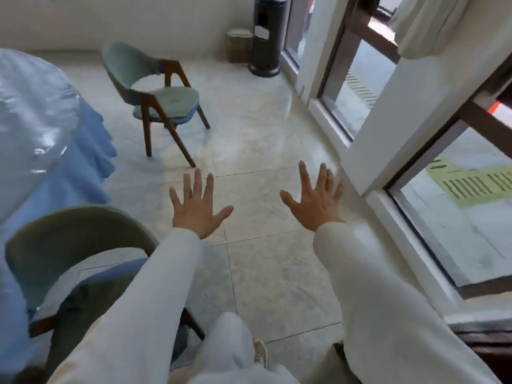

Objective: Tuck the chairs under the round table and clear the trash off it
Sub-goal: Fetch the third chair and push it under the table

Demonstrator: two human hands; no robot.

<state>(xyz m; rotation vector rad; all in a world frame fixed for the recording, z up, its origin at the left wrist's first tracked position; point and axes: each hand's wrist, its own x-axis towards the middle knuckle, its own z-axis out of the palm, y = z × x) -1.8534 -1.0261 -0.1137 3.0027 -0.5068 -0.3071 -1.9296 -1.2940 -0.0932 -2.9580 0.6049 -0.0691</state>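
The round table (pixel 91 151) fills the left edge, draped in a blue cloth under a clear plastic sheet. A green chair with wooden legs (pixel 163 102) stands out on the floor, apart from the table. A second green chair (pixel 77 245) sits close to me at the lower left, its seat partly under the blue cloth. My left hand (pixel 198 207) and my right hand (pixel 315 202) hover over the floor with fingers spread, holding nothing. No trash shows on the visible part of the table.
Pale tiled floor (pixel 263 134) stretches ahead. A tall dark cylinder (pixel 268 37) and a small box (pixel 238 45) stand by the far wall. White-framed glass doors (pixel 368 151) run along the right side. My legs and a shoe (pixel 260 353) are at the bottom.
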